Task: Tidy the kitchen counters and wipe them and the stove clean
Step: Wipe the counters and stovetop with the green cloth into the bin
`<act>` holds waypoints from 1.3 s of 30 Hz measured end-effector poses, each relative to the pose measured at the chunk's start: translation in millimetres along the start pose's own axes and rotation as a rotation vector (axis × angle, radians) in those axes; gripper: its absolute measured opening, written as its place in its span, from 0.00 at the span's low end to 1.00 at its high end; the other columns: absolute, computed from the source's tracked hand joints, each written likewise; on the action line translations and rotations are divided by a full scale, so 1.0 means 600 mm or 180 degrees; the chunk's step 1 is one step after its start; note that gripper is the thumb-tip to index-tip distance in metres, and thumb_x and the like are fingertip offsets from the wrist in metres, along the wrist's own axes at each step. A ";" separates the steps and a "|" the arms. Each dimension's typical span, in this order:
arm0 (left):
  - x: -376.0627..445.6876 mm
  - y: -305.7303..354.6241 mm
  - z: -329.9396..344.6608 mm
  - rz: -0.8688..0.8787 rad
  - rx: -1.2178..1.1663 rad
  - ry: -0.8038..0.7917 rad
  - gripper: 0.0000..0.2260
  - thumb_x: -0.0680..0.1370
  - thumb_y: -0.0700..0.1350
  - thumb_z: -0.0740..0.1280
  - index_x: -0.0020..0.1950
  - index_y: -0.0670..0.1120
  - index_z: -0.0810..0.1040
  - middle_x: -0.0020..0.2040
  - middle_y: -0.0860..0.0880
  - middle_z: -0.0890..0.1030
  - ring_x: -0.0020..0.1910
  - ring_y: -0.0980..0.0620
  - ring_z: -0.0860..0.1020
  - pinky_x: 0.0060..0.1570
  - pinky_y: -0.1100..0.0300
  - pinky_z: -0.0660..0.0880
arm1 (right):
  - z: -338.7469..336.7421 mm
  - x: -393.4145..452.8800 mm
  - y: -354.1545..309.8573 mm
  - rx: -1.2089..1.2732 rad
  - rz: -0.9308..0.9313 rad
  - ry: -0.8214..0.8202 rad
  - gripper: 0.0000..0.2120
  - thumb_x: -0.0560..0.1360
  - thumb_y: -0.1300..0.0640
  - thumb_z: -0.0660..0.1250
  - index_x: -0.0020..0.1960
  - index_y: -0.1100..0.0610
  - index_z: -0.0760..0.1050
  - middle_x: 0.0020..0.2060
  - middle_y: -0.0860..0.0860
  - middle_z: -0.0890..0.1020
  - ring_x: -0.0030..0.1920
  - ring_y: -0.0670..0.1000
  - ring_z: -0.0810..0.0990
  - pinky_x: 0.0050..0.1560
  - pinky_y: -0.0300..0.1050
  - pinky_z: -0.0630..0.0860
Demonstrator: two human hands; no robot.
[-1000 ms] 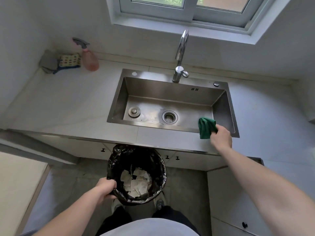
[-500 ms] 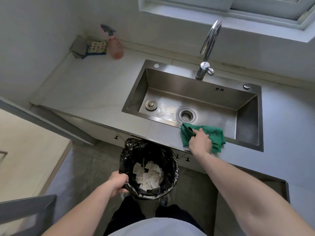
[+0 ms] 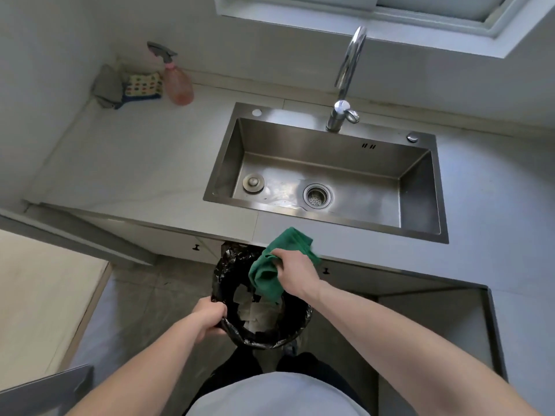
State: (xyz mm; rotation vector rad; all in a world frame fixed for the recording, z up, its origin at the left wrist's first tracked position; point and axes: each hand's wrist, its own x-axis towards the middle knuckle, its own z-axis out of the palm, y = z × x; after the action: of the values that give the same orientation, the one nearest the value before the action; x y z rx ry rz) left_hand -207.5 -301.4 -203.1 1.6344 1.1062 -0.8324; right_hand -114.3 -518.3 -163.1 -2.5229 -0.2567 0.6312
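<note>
Cloth at the bench's front edge, over the bin.
Your right hand point(image 3: 295, 273) grips the green cloth point(image 3: 267, 273) at 6 o'clock of the sink point(image 3: 420, 232); your left hand point(image 3: 210, 318) fingers clamp the bin point(image 3: 231, 331) rim.

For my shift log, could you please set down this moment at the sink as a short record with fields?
left hand: left hand grips the rim of the bin
right hand: right hand holds the green cloth over the bin at the counter edge
bin contents: pale paper scraps in a black liner
sink: sink empty, strainer in the drain
back corner: pink spray bottle beside folded cloths
</note>
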 end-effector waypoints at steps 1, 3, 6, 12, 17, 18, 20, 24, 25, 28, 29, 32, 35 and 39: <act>0.001 0.002 -0.002 0.0004 0.0044 -0.0051 0.12 0.74 0.32 0.60 0.52 0.41 0.78 0.44 0.38 0.84 0.35 0.43 0.84 0.29 0.56 0.80 | 0.006 -0.016 -0.006 0.0148 -0.0015 -0.0057 0.14 0.82 0.56 0.58 0.60 0.45 0.78 0.52 0.49 0.85 0.52 0.57 0.82 0.46 0.48 0.76; 0.002 0.007 -0.007 0.0031 0.0117 -0.0159 0.12 0.74 0.32 0.60 0.52 0.41 0.79 0.44 0.39 0.84 0.35 0.44 0.85 0.30 0.55 0.81 | 0.011 -0.044 -0.012 0.0375 -0.0002 -0.0032 0.13 0.82 0.54 0.57 0.60 0.43 0.77 0.52 0.45 0.85 0.52 0.54 0.82 0.50 0.50 0.78; 0.000 0.017 -0.018 0.0120 0.0192 -0.0268 0.11 0.77 0.31 0.59 0.51 0.42 0.79 0.44 0.40 0.83 0.36 0.44 0.84 0.29 0.56 0.81 | -0.011 -0.070 -0.007 0.0691 0.0147 0.0306 0.13 0.82 0.56 0.58 0.60 0.45 0.78 0.51 0.44 0.85 0.51 0.50 0.81 0.52 0.49 0.78; 0.006 0.022 -0.050 0.0255 0.0364 -0.0305 0.10 0.76 0.31 0.60 0.50 0.40 0.78 0.41 0.40 0.81 0.34 0.44 0.82 0.27 0.56 0.79 | -0.124 -0.102 0.028 0.0992 0.0090 0.1464 0.10 0.82 0.61 0.63 0.56 0.51 0.81 0.43 0.45 0.84 0.41 0.47 0.81 0.44 0.47 0.77; 0.017 0.013 -0.078 0.0276 0.0422 -0.0314 0.11 0.74 0.31 0.60 0.50 0.39 0.79 0.40 0.39 0.83 0.32 0.44 0.82 0.28 0.56 0.79 | -0.225 -0.122 0.052 0.0514 -0.0065 0.1879 0.14 0.81 0.61 0.64 0.61 0.47 0.81 0.43 0.41 0.83 0.38 0.44 0.78 0.39 0.41 0.73; 0.019 0.012 -0.082 0.0273 0.0421 -0.0315 0.11 0.74 0.31 0.60 0.50 0.39 0.79 0.41 0.39 0.83 0.33 0.44 0.82 0.29 0.56 0.79 | -0.236 -0.116 0.059 0.0377 0.0012 0.1983 0.14 0.81 0.61 0.64 0.62 0.46 0.80 0.45 0.41 0.84 0.41 0.46 0.80 0.41 0.43 0.74; 0.023 0.014 -0.088 0.0270 0.0415 -0.0317 0.11 0.73 0.31 0.60 0.50 0.39 0.79 0.42 0.38 0.83 0.34 0.43 0.83 0.30 0.56 0.80 | -0.256 -0.099 0.067 0.0164 0.0212 0.2210 0.15 0.81 0.61 0.63 0.61 0.46 0.80 0.46 0.43 0.84 0.43 0.52 0.81 0.42 0.45 0.74; 0.025 0.020 -0.094 0.0282 0.0411 -0.0293 0.09 0.74 0.31 0.60 0.48 0.40 0.78 0.41 0.39 0.82 0.33 0.43 0.83 0.29 0.56 0.79 | -0.277 -0.060 0.067 0.0032 0.0538 0.2424 0.19 0.78 0.63 0.61 0.62 0.46 0.79 0.54 0.46 0.85 0.50 0.57 0.83 0.50 0.49 0.78; 0.024 0.020 -0.094 0.0282 0.0411 -0.0292 0.09 0.74 0.31 0.60 0.48 0.40 0.78 0.41 0.39 0.82 0.34 0.43 0.83 0.29 0.56 0.79 | -0.272 -0.052 0.067 -0.0114 0.0525 0.2379 0.20 0.78 0.64 0.62 0.63 0.46 0.80 0.59 0.46 0.84 0.56 0.55 0.82 0.55 0.48 0.77; 0.026 0.020 -0.096 0.0255 0.0385 -0.0331 0.10 0.74 0.31 0.60 0.50 0.39 0.78 0.42 0.38 0.83 0.37 0.42 0.84 0.31 0.55 0.81 | -0.229 -0.019 0.078 -0.0541 0.0495 0.1819 0.23 0.77 0.65 0.65 0.67 0.48 0.79 0.68 0.45 0.79 0.66 0.52 0.78 0.63 0.47 0.74; 0.028 0.019 -0.096 0.0244 0.0372 -0.0343 0.11 0.74 0.31 0.60 0.51 0.39 0.78 0.42 0.38 0.83 0.37 0.42 0.84 0.32 0.54 0.81 | -0.206 -0.008 0.086 -0.0616 0.0540 0.1572 0.24 0.77 0.65 0.65 0.69 0.48 0.78 0.70 0.45 0.77 0.68 0.52 0.77 0.66 0.47 0.73; 0.032 0.018 -0.093 0.0216 0.0298 -0.0380 0.11 0.74 0.31 0.60 0.52 0.38 0.78 0.41 0.38 0.82 0.37 0.42 0.84 0.33 0.54 0.82 | -0.125 0.009 0.113 -0.0773 0.0723 0.0864 0.24 0.78 0.63 0.63 0.72 0.47 0.74 0.75 0.45 0.71 0.73 0.52 0.71 0.69 0.50 0.73; 0.030 0.020 -0.092 0.0215 0.0267 -0.0375 0.11 0.74 0.31 0.59 0.51 0.39 0.78 0.42 0.38 0.82 0.38 0.42 0.84 0.32 0.55 0.81 | -0.067 0.010 0.129 -0.0784 0.0850 0.0456 0.27 0.79 0.61 0.61 0.77 0.46 0.68 0.79 0.46 0.65 0.78 0.53 0.64 0.73 0.51 0.69; 0.027 0.022 -0.091 0.0170 0.0223 -0.0348 0.11 0.74 0.31 0.59 0.52 0.38 0.78 0.43 0.37 0.82 0.37 0.41 0.84 0.28 0.56 0.80 | -0.055 0.015 0.130 -0.0697 0.0829 0.0459 0.28 0.81 0.59 0.61 0.79 0.48 0.64 0.80 0.48 0.61 0.78 0.53 0.62 0.75 0.49 0.65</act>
State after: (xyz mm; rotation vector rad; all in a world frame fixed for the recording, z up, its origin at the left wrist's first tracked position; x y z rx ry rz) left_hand -188.5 -246.6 -196.2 1.6486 0.9630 -0.9234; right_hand -86.2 -596.0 -183.0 -2.8254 0.0603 0.5396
